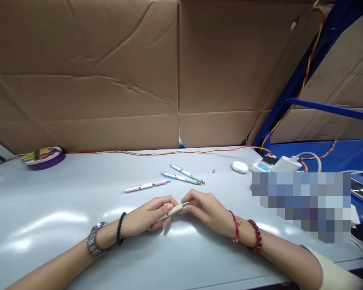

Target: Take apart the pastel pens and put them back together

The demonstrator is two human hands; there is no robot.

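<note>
A cream-coloured pen (174, 210) is held between my two hands, low over the table. My left hand (149, 213) is closed around its white rear barrel, the thumb lying along it. The fingertips of my right hand (207, 210) pinch the silver tip at the other end. Beyond my hands lie a pink and white pen (145, 186) and two pale blue-green and white pens, one nearer (181, 178) and one farther (186, 172), their metal tips close together on the right.
A purple round box (46, 161) sits at the back left. At the back right are a white earbud case (240, 167), a power strip (261, 165) and a white charger (286, 164). A red and yellow wire (157, 154) runs along the cardboard (109, 100). Blue metal framing (287, 98) rises on the right.
</note>
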